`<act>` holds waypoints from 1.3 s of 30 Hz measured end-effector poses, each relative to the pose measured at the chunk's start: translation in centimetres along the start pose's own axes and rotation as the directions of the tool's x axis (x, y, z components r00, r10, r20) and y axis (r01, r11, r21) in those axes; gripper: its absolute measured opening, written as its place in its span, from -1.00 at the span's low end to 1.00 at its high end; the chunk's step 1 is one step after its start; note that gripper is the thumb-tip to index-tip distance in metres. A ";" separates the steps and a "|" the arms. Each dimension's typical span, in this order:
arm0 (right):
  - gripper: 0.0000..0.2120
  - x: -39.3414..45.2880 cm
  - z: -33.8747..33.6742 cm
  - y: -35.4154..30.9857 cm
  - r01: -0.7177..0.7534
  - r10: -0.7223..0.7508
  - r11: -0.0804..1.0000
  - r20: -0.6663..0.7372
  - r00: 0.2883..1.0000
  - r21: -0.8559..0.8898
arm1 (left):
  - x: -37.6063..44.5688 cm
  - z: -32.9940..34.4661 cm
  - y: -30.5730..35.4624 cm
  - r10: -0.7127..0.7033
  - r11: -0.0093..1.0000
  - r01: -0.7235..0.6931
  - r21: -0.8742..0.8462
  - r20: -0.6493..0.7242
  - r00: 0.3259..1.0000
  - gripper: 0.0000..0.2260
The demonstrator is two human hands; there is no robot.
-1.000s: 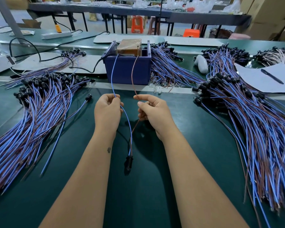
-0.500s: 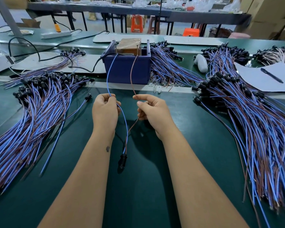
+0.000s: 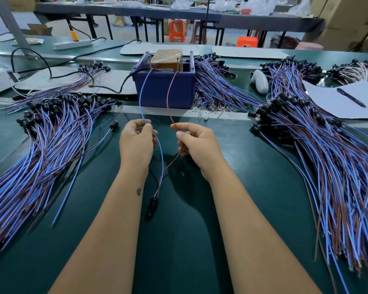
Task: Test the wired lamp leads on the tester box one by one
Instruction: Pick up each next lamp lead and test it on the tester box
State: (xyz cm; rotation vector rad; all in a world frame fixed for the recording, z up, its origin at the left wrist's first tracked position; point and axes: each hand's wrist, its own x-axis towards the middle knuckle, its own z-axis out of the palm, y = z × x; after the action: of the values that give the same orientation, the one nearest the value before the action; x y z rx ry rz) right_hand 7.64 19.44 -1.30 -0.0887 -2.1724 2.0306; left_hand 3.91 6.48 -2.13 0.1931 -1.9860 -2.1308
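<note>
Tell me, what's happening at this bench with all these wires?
A person is testing a lamp lead. The left hand pinches its blue wire and the right hand pinches its brown wire, both wires reaching up to the top of the blue tester box. The lead's black lamp holder hangs between the forearms above the green table. Big piles of similar leads lie on both sides.

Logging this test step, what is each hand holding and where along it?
One lamp lead: left hand pinches its blue wire mid-length, right hand pinches its brown wire mid-length. The black socket hangs below, unheld.
</note>
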 end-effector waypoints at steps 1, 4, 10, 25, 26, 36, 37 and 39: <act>-0.75 0.0 0.0 0.0 0.000 0.000 1.000 -0.003 1.000 0.001 | 0.0 0.0 0.0 -0.005 1.000 0.005 -0.006 0.003 1.000 -0.86; -0.76 -0.1 0.0 -0.1 0.004 -0.003 0.999 -0.036 0.999 0.042 | 0.3 -0.2 0.0 -0.036 0.999 0.037 -0.032 0.030 0.999 -0.86; -0.74 0.2 -0.4 -0.1 0.032 -0.006 0.992 -0.206 0.979 0.126 | 0.8 -1.2 0.4 -0.094 0.989 0.101 -0.104 0.068 0.993 -0.86; -0.85 0.5 -2.0 -0.3 0.089 0.074 0.932 -0.424 0.903 0.351 | 1.4 -2.3 0.3 0.021 1.000 -0.021 0.001 0.017 1.000 -0.73; -0.86 0.5 -1.9 -0.3 0.086 0.070 0.935 -0.415 0.907 0.345 | 1.4 -2.1 0.3 0.021 1.000 -0.021 0.010 0.026 0.999 -0.72; -0.80 0.9 -1.3 0.1 0.086 0.009 0.966 -0.365 0.931 0.244 | 1.3 -1.7 0.1 0.005 0.997 -0.009 0.075 0.053 0.999 -0.74; -0.81 0.9 -1.3 0.2 0.084 0.003 0.970 -0.356 0.934 0.228 | 1.3 -1.7 0.1 0.004 0.997 -0.008 0.082 0.056 0.998 -0.74; -0.82 0.8 -1.2 0.2 0.082 -0.009 0.976 -0.343 0.939 0.200 | 1.2 -1.7 0.1 -0.001 0.996 -0.004 0.087 0.054 0.999 -0.75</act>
State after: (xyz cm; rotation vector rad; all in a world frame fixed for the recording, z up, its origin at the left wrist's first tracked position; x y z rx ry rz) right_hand 7.01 20.81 -1.40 -0.3333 -1.7269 2.0288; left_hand 3.13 4.56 -2.05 0.1500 -2.1107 -2.0705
